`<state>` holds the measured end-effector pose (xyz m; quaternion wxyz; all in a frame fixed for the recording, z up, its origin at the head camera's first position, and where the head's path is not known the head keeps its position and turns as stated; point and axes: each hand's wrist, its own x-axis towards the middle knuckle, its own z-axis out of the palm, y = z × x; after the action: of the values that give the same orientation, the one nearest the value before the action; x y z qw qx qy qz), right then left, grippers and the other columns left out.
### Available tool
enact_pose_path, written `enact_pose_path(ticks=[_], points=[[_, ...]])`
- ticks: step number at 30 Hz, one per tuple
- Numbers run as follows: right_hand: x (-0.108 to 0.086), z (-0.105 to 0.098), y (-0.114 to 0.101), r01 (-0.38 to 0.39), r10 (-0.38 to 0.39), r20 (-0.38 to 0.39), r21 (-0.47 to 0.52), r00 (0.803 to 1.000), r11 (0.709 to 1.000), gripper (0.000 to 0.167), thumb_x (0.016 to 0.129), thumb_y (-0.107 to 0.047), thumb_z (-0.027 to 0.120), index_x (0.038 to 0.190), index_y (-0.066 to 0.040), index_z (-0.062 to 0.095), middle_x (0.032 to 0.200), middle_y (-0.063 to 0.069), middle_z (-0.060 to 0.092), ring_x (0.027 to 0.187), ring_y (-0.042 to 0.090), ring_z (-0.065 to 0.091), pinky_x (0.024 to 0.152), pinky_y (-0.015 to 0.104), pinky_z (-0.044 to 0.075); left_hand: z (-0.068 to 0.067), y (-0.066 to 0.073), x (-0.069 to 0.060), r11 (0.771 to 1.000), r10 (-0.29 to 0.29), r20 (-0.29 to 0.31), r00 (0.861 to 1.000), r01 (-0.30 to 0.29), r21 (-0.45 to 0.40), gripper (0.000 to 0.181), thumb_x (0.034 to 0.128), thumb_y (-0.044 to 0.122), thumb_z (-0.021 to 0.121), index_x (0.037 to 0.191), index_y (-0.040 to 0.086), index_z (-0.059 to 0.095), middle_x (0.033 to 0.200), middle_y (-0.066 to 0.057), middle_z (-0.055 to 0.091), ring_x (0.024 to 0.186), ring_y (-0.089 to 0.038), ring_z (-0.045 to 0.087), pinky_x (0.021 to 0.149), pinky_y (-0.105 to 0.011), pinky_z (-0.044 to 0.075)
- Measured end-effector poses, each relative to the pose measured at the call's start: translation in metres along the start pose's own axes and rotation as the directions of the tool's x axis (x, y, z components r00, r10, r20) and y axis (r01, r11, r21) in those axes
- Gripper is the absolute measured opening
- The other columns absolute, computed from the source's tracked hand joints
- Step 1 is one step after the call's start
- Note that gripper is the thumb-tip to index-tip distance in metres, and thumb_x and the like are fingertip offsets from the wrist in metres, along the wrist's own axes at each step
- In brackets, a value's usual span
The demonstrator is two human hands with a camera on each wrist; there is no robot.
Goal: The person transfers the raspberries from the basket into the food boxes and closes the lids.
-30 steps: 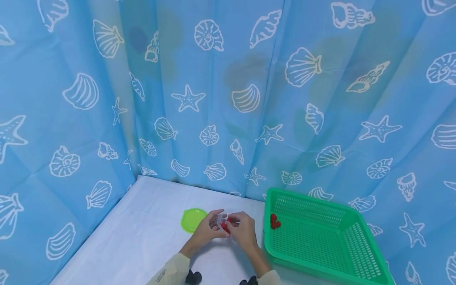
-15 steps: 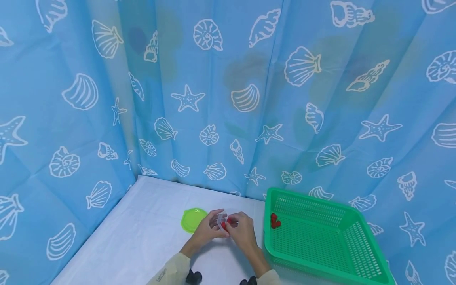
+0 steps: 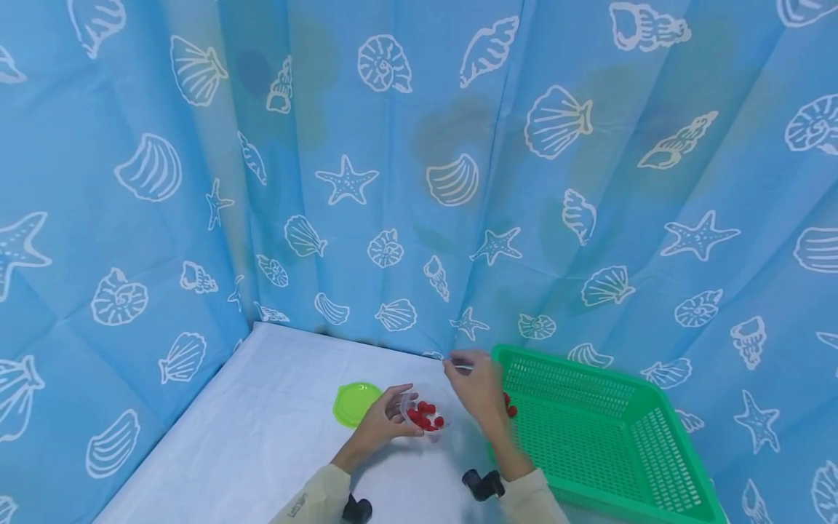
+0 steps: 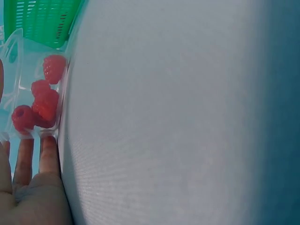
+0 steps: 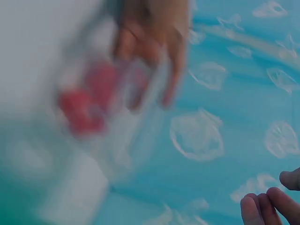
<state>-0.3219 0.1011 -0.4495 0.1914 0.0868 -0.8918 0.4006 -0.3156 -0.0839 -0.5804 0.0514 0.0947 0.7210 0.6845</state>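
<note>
My left hand grips a clear plastic container from its left side, tilted above the white table. Several red raspberries lie inside it; in the left wrist view they gather against one wall, with fingers touching the container's end. My right hand is up beside the green basket's left rim, apart from the container. In the right wrist view its thumb and fingertips stand apart, and no held thing shows. More raspberries lie in the basket, partly hidden by the right hand.
The green slotted basket takes up the table's right side. A lime-green lid lies flat just left of the left hand. Blue shell-print curtains rise at the back and left of the white table.
My right hand has left the container and moved right and up toward the basket, uncovering the raspberries in the container. My left hand stays in place with the container.
</note>
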Motion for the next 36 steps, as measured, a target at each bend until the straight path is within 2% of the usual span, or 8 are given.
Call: enact_pose_path(ticks=[4, 8, 14, 19, 23, 26, 32, 36], points=[[0.031, -0.032, 0.007, 0.081, -0.076, -0.050, 0.117, 0.996, 0.990, 0.019, 0.089, -0.013, 0.070, 0.103, 0.000, 0.073, 0.099, 0.013, 0.070, 0.091, 0.028, 0.067, 0.077, 0.041, 0.058, -0.001, -0.001, 0.001, 1.000, -0.004, 0.004, 1.000, 0.004, -0.006, 0.081, 0.0782, 0.019, 0.083, 0.147, 0.016, 0.040, 0.143, -0.009, 0.050, 0.134, -0.036, 0.042, 0.106, -0.048, 0.039], [0.056, -0.055, 0.030, 0.114, -0.110, -0.047, 0.101, 0.993, 0.988, 0.016, 0.089, -0.010, 0.069, 0.098, 0.002, 0.074, 0.091, 0.014, 0.072, 0.083, 0.030, 0.068, 0.075, 0.046, 0.057, -0.004, -0.002, 0.001, 1.000, -0.013, 0.007, 1.000, 0.013, -0.001, 0.081, 0.0779, 0.020, 0.084, 0.146, 0.018, 0.041, 0.142, -0.008, 0.051, 0.135, -0.034, 0.042, 0.107, -0.047, 0.039], [0.069, -0.068, 0.073, -0.015, 0.011, 0.113, 0.030, 0.994, 0.999, 0.024, 0.090, -0.015, 0.065, 0.098, 0.005, 0.073, 0.093, 0.017, 0.071, 0.085, 0.033, 0.066, 0.071, 0.046, 0.055, -0.007, 0.003, 0.000, 1.000, -0.004, 0.004, 1.000, 0.004, 0.007, 0.081, 0.0787, 0.020, 0.083, 0.147, 0.016, 0.040, 0.142, -0.008, 0.050, 0.135, -0.034, 0.042, 0.106, -0.047, 0.040], [0.068, -0.064, 0.106, -0.228, 0.211, 0.243, 0.044, 0.947, 0.973, 0.027, 0.089, -0.011, 0.064, 0.103, 0.013, 0.069, 0.087, 0.021, 0.070, 0.082, 0.036, 0.068, 0.072, 0.045, 0.058, -0.007, 0.003, 0.000, 1.000, -0.006, 0.002, 1.000, 0.006, 0.005, 0.080, 0.0789, 0.019, 0.082, 0.147, 0.015, 0.040, 0.142, -0.008, 0.051, 0.135, -0.034, 0.042, 0.106, -0.047, 0.040], [0.063, -0.056, 0.127, -0.325, 0.335, 0.277, -0.084, 0.900, 0.942, 0.027, 0.088, -0.016, 0.066, 0.071, 0.005, 0.069, 0.057, 0.007, 0.061, 0.049, 0.020, 0.054, 0.050, 0.032, 0.049, -0.006, -0.001, 0.002, 1.000, -0.014, -0.001, 1.000, 0.014, 0.022, 0.082, 0.0774, 0.022, 0.084, 0.147, 0.016, 0.041, 0.141, -0.006, 0.052, 0.135, -0.034, 0.042, 0.105, -0.047, 0.040], [0.057, -0.051, 0.137, -0.340, 0.386, 0.296, -0.197, 0.874, 0.920, 0.041, 0.089, -0.022, 0.067, 0.052, -0.006, 0.059, 0.047, 0.001, 0.052, 0.042, 0.014, 0.041, 0.046, 0.028, 0.038, -0.005, -0.004, 0.003, 0.999, -0.027, -0.004, 1.000, 0.027, 0.026, 0.083, 0.0760, 0.023, 0.085, 0.146, 0.018, 0.042, 0.140, -0.004, 0.053, 0.135, -0.033, 0.043, 0.106, -0.047, 0.040], [0.047, -0.045, 0.144, -0.443, 0.465, 0.293, -0.141, 0.835, 0.885, 0.023, 0.084, -0.014, 0.070, 0.070, 0.004, 0.067, 0.068, 0.014, 0.068, 0.060, 0.022, 0.065, 0.055, 0.033, 0.054, -0.002, -0.006, 0.004, 0.999, -0.020, -0.006, 1.000, 0.021, 0.037, 0.083, 0.0752, 0.027, 0.085, 0.146, 0.020, 0.043, 0.139, -0.002, 0.054, 0.134, -0.032, 0.044, 0.104, -0.044, 0.043], [0.044, -0.045, 0.143, -0.497, 0.502, 0.292, -0.095, 0.814, 0.862, 0.020, 0.079, -0.010, 0.072, 0.079, 0.009, 0.067, 0.072, 0.017, 0.068, 0.063, 0.024, 0.066, 0.056, 0.035, 0.056, -0.001, -0.006, 0.004, 1.000, -0.005, 0.009, 1.000, 0.005, 0.009, 0.081, 0.0768, 0.023, 0.084, 0.146, 0.019, 0.042, 0.139, -0.002, 0.054, 0.133, -0.030, 0.045, 0.103, -0.043, 0.043]])
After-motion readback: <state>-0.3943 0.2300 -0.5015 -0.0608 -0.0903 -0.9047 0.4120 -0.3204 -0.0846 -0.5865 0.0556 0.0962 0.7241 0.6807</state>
